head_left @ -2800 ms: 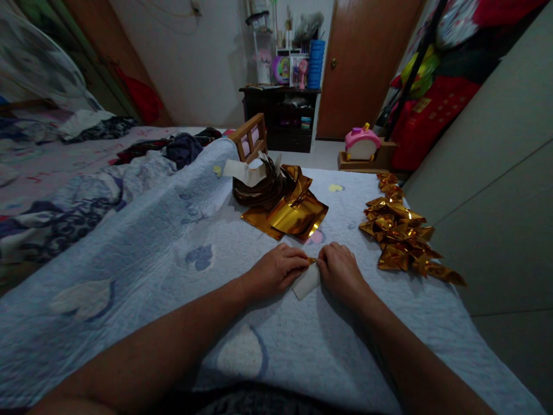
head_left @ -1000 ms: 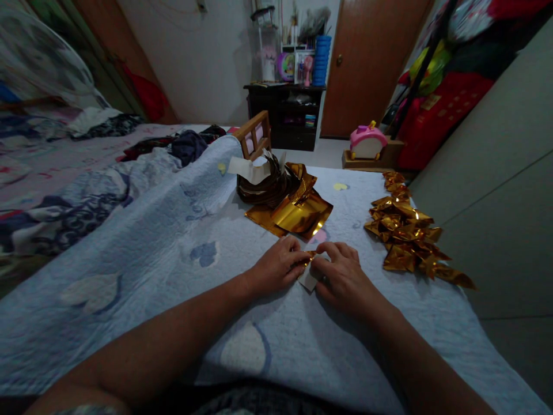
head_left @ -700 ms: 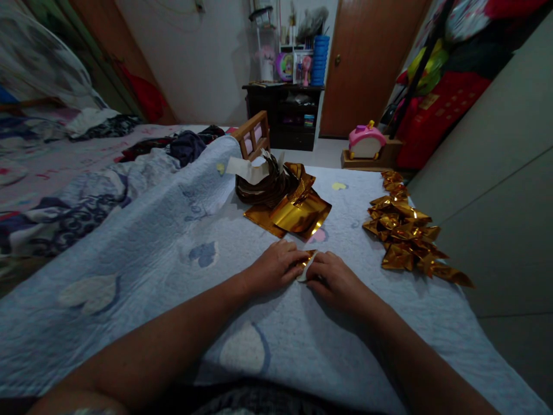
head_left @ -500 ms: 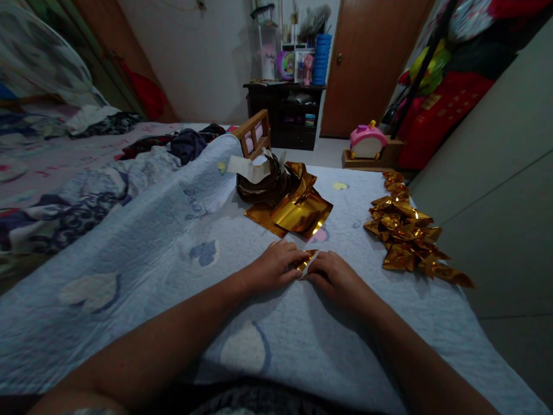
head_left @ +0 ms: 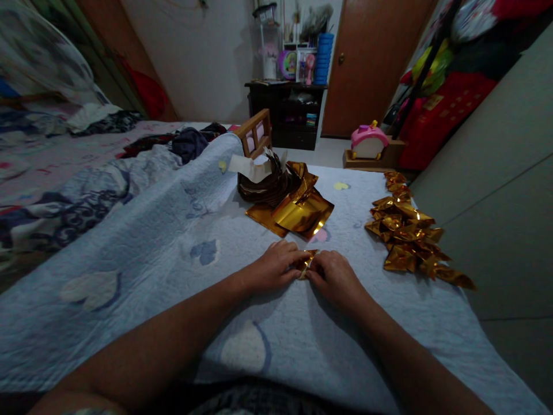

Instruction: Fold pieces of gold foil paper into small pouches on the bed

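A small piece of folded gold foil paper [head_left: 307,263] lies between my two hands on the quilt. My left hand [head_left: 276,264] grips its left side, the thumb below and the fingers on top. On the opposite side my right hand [head_left: 334,274] pinches the near right edge with thumb and fingertips. Much of the foil paper is hidden under the fingers. Just beyond my hands sits a stack of gold foil sheets [head_left: 302,214], some flat, others curled up with dark brown and white backs. Folded gold foil pieces [head_left: 404,230] are heaped off to the right.
A pale blue quilt [head_left: 173,323] with heart patterns covers the bed. Its left side rises toward a wooden rail [head_left: 259,134]. Dark clothes [head_left: 190,143] lie at far left. A pink toy [head_left: 369,141] and a dark cabinet [head_left: 283,115] stand beyond the bed.
The fingers of my right hand have drawn in over the foil paper's right side, and the pale edge that showed there is now mostly covered or folded down. My left hand stays put.
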Available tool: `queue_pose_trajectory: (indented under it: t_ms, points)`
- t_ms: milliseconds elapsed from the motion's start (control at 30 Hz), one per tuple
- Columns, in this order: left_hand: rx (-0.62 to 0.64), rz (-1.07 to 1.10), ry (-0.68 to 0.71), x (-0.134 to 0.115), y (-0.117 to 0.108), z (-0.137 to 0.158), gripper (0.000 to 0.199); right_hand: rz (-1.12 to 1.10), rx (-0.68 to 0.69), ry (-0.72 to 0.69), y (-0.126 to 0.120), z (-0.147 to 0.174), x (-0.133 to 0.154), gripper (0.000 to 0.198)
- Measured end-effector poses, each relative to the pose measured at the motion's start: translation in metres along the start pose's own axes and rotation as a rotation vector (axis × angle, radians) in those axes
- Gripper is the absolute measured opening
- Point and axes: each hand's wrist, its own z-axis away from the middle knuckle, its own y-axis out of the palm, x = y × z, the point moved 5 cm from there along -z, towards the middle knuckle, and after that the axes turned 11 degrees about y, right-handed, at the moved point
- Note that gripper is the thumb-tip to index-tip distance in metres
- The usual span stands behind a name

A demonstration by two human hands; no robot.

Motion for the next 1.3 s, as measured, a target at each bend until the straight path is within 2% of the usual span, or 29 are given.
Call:
queue_pose_trajectory:
  t_ms: [367, 1300]
  points:
    - [0.007, 0.011, -0.012, 0.0011, 0.0003, -0.0018, 0.041, 0.085, -0.021, 0.002, 0.0005, 0.0008, 0.0036, 0.014]
    - [-0.024, -0.002, -0.053, 0.0001, 0.0011, -0.0053, 0.037, 0.122, -0.028, 0.043, -0.0018, 0.0045, 0.0077, 0.012]
